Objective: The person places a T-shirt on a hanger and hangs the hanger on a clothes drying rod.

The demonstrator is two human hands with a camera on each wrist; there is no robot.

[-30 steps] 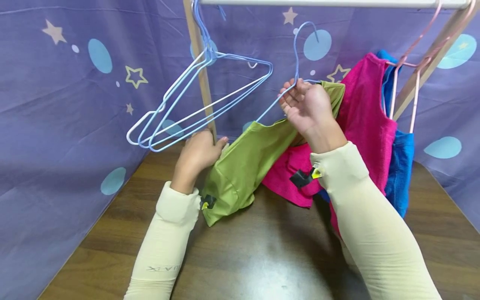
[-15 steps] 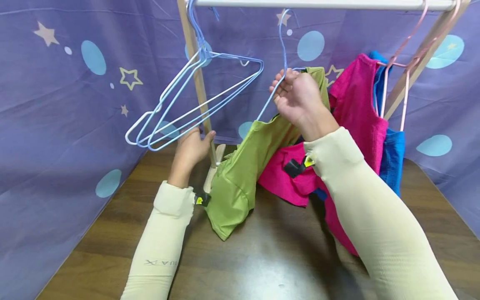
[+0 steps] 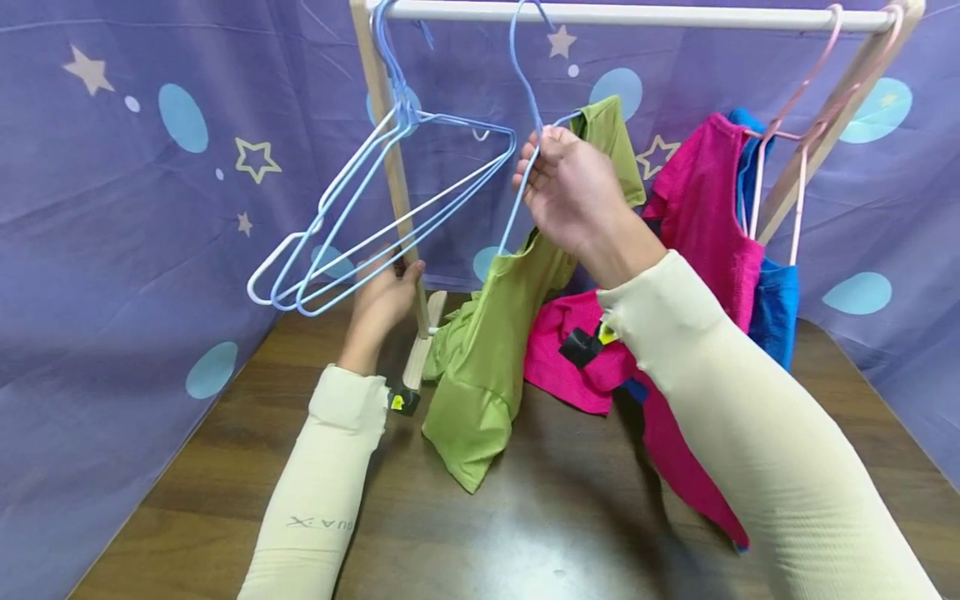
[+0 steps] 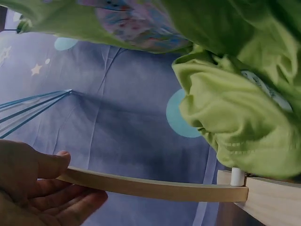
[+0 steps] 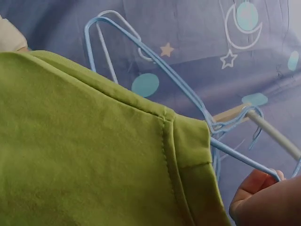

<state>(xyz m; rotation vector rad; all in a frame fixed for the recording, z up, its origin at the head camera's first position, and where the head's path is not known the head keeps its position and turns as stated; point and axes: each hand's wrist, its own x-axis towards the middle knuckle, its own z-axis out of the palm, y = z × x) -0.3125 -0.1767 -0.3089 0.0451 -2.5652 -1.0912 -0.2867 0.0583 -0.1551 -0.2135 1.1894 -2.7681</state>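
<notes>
My right hand (image 3: 573,187) pinches a blue wire hanger (image 3: 522,67) just below its hook. A green shirt (image 3: 487,358) hangs from this hanger, tilted, its lower end near the table. The hook overlaps the white rail (image 3: 637,14) in the head view; whether it sits over it I cannot tell. My left hand (image 3: 382,296) holds the left wooden post (image 4: 155,187) of the rack low down, thumb on one side and fingers on the other. In the right wrist view the shirt's shoulder (image 5: 193,141) lies on the hanger's arm.
Several blue and white hangers (image 3: 405,117) hang bunched at the rail's left end, above my left hand. On pink hangers (image 3: 798,133) at the right hang a magenta garment (image 3: 708,192) and a blue garment (image 3: 776,312). The wooden table (image 3: 600,533) lies below.
My right hand has carried the hanger and green shirt left and up, its hook now level with the rail. My left hand has left the shirt's side and now holds the post.
</notes>
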